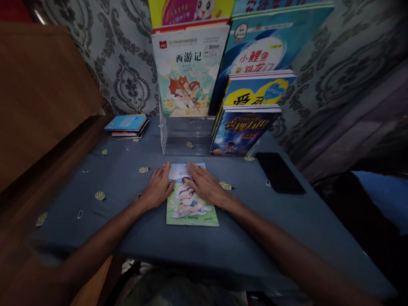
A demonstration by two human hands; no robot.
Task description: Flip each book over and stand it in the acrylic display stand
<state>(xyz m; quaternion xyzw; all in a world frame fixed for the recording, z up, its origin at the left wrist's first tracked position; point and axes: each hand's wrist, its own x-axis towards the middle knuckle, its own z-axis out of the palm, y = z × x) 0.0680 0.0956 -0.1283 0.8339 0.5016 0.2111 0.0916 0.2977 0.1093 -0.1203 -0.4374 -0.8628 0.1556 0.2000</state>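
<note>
A thin picture book (192, 212) with a green and pale blue cover lies closed on the cloth-covered table, in front of me. Along its left edge rests my left hand (158, 187), fingers stretched out and thumb at the cover's edge. My right hand (205, 185) lies flat across the upper right of the cover, its fingers extended and hiding part of the title and drawing. Neither hand is closed around the book. Just beyond it stands a clear acrylic book rack (187, 145).
Upright in the rack are several books, among them a white-green one (188, 80), a teal one (263, 43) and a dark blue one (242, 132). A small stack of books (126, 123) lies at the back left. A black phone-like slab (280, 173) lies on the right.
</note>
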